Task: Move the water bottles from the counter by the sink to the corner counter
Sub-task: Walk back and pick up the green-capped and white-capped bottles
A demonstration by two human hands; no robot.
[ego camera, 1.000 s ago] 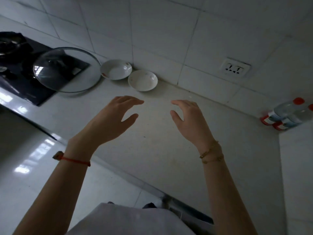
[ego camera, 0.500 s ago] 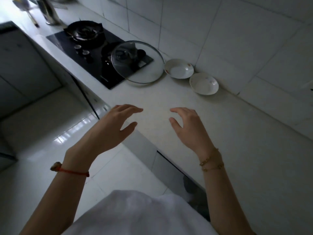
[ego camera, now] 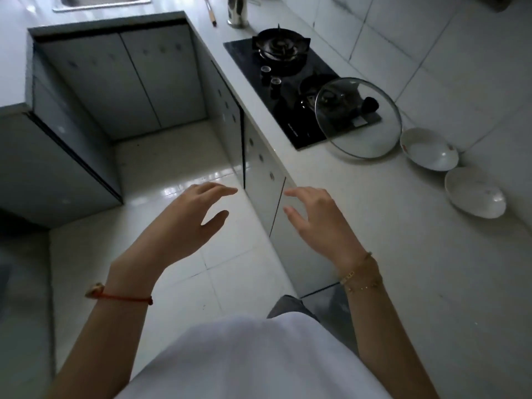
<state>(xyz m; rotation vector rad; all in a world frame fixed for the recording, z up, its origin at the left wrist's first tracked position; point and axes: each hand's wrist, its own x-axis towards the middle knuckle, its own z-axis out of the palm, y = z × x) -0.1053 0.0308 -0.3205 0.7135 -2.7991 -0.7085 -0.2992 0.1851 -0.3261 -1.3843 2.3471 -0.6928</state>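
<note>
No water bottle is in view at this moment. My left hand (ego camera: 184, 223) hangs in the air over the floor, fingers loosely spread and holding nothing. My right hand (ego camera: 319, 223) is level with it, over the front edge of the white counter (ego camera: 417, 269), also relaxed and holding nothing. The sink (ego camera: 100, 1) shows only as a metal rim at the top left edge, on the far counter.
A black gas hob (ego camera: 290, 82) sits in the counter with a glass lid (ego camera: 358, 118) leaning over its near end. Two white bowls (ego camera: 429, 149) (ego camera: 475, 192) stand by the tiled wall. A steel utensil holder (ego camera: 237, 10) stands beyond the hob. Grey cabinets (ego camera: 121, 79) enclose the tiled floor (ego camera: 172, 168).
The view has swung left: the two bottles in the corner have left the frame, and the hob, floor, cabinets and sink rim have come in. Both hands stay open in the same pose.
</note>
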